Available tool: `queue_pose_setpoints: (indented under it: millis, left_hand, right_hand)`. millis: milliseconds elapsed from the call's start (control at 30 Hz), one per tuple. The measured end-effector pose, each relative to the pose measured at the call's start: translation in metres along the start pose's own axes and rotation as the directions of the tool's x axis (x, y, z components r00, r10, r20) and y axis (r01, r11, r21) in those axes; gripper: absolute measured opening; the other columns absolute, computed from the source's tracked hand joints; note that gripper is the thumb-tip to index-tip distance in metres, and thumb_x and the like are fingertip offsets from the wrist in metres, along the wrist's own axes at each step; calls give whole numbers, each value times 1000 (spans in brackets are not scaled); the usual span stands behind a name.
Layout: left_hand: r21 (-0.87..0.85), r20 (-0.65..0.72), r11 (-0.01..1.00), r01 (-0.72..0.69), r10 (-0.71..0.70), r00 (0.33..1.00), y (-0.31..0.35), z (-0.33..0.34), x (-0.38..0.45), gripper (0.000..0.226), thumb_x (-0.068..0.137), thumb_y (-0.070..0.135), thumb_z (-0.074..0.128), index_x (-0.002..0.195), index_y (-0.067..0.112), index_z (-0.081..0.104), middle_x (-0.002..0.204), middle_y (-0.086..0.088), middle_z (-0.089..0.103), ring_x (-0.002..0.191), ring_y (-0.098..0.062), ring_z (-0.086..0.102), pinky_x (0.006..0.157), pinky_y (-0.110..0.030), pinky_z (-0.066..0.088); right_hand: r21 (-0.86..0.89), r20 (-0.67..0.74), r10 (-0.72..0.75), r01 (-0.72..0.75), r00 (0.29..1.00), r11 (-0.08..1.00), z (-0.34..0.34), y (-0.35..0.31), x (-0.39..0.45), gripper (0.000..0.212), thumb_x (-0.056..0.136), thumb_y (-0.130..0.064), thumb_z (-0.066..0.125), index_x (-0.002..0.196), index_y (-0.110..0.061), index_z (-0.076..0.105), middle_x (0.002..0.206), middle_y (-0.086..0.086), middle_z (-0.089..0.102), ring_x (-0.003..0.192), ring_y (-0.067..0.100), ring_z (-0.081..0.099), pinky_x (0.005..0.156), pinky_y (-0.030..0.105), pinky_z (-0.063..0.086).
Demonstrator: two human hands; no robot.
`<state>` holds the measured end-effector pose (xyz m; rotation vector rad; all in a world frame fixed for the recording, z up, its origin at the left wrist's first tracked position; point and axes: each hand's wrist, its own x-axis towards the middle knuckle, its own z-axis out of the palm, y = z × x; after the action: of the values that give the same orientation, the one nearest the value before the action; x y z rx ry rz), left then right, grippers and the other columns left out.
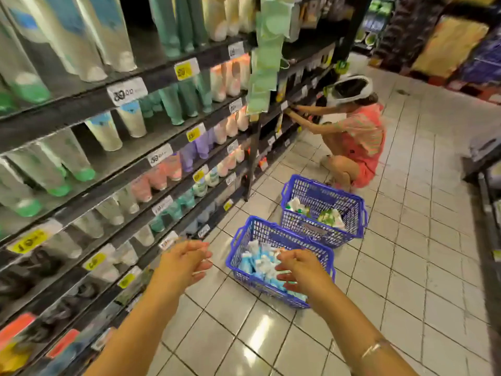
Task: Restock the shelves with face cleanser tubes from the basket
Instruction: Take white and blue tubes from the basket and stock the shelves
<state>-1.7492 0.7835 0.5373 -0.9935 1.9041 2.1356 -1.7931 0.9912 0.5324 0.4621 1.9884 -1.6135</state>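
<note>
A blue plastic basket (244, 237) stands on the tiled floor, filled with several blue-and-white face cleanser tubes (257, 260). My right hand (298, 270) hovers over the tubes with fingers loosely curled, holding nothing. My left hand (185, 260) is in the air between the shelves and the basket, fingers relaxed and empty. The dark shelves (151, 164) on the left carry rows of tubes standing cap-down in green, white, pink and purple.
A second blue basket (355, 210) with green-and-white tubes stands farther back. A person in a pink top (360, 142) crouches beyond it, reaching into the shelves. Green packets (267, 58) hang from the shelf post. More shelving runs along the right edge.
</note>
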Motion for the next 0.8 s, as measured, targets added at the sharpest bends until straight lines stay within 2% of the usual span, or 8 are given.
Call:
queue_pose_setpoints:
  millis: [133,267,400,467,533,600,700,800]
  left_hand:
    - [62,57,994,93,-97,994,-26,52,33,13,87,6,57,85,18,64,72,2,67,66,-12,62,59,-22,46]
    - [123,96,978,167,-179,979,-39,86,80,14,87,6,57,84,18,64,76,0,68,67,-12,64,58,-23,46]
    - [170,135,957,235,-259,956,-46,115,145,16,88,5,57,80,17,63,65,3,65,58,-9,62,54,-19,46]
    - [201,161,944,263,-297,941,-49,128,180,18,89,3,55,79,16,62,62,4,64,54,-7,61,52,-17,45]
    - [233,179,933,273,-317,931,-52,140,214,17,89,4,55,80,15,62,64,2,64,57,-9,61,57,-19,45]
    - [262,187,922,285,-338,923,-55,153,245,17,90,4,54,80,16,62,68,-1,63,62,-13,59,60,-21,44]
    - [304,184,894,329,-394,900,-67,173,290,19,88,0,55,78,14,60,59,2,61,55,-11,58,59,-22,42]
    - [345,172,865,365,-440,881,-91,190,331,18,88,-1,55,78,13,60,52,6,60,55,-13,55,58,-22,41]
  right_hand:
    - [24,-42,157,-156,987,987,-46,28,49,16,93,-13,49,78,-14,52,76,6,56,59,14,50,54,21,39]
    - [51,-93,283,-280,955,959,-75,49,97,20,94,-14,50,74,-16,50,71,3,55,55,11,51,46,15,39]
    - [59,-186,325,-320,927,946,-90,56,153,22,90,-4,52,69,-10,56,64,6,52,52,16,48,49,19,36]
    - [29,-232,333,-336,914,942,-92,58,182,18,89,2,48,76,-3,59,63,8,52,51,18,47,51,21,36]
    - [-7,-274,337,-352,901,936,-93,62,212,14,89,2,47,86,2,61,70,13,55,61,25,52,60,29,41]
    - [-113,-290,322,-367,901,923,-97,65,239,17,90,-2,47,86,1,63,80,17,57,78,29,57,71,36,44]
    - [-282,-257,307,-375,916,883,-107,73,278,16,94,-8,44,86,-5,58,88,16,58,87,23,57,80,33,45]
    - [-327,-285,353,-437,891,838,-115,94,321,25,95,-12,44,98,4,63,106,21,65,101,30,61,83,31,45]
